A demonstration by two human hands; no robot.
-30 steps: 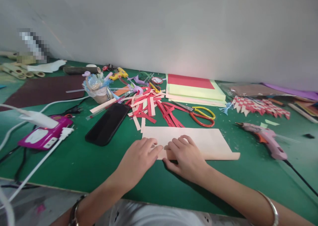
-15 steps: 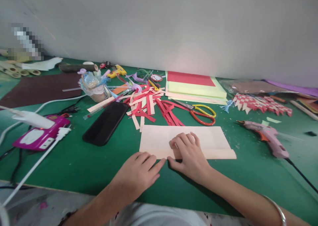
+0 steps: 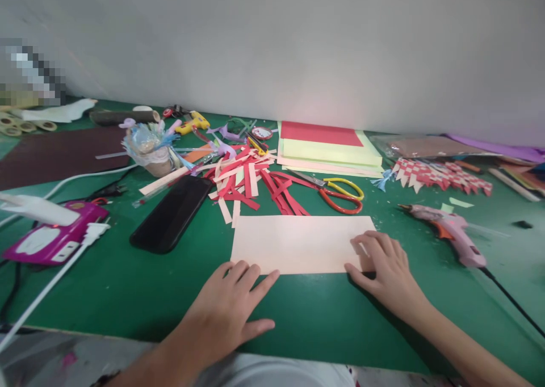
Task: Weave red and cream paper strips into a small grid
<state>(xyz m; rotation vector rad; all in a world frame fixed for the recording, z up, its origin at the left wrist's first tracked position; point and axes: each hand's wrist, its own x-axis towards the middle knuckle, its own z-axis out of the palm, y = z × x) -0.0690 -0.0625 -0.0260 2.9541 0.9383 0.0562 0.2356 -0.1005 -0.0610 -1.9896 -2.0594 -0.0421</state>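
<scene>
A pale peach sheet of paper (image 3: 293,242) lies flat on the green table in front of me, its long near edge towards me. My left hand (image 3: 238,302) rests its fingertips on the near left part of that edge, index finger stretched along it and thumb spread out below. At the right end, my right hand (image 3: 383,268) touches the paper with bent fingers, the thumb apart at the near edge. Neither hand grips anything. Just beyond the paper lie scissors (image 3: 340,195) with red and yellow handles.
Left of the paper are a black phone (image 3: 172,214) and a purple power strip (image 3: 55,234) with cables. Red and peach paper strips (image 3: 251,177) are heaped behind. A pink glue gun (image 3: 451,231) lies right, near a woven paper piece (image 3: 443,175). Coloured sheets (image 3: 327,148) are stacked at the back.
My right hand has slid right along the paper's near edge to its right end. The raised fold at that edge now looks flattened. My left hand has stayed near the left, its thumb spread wider.
</scene>
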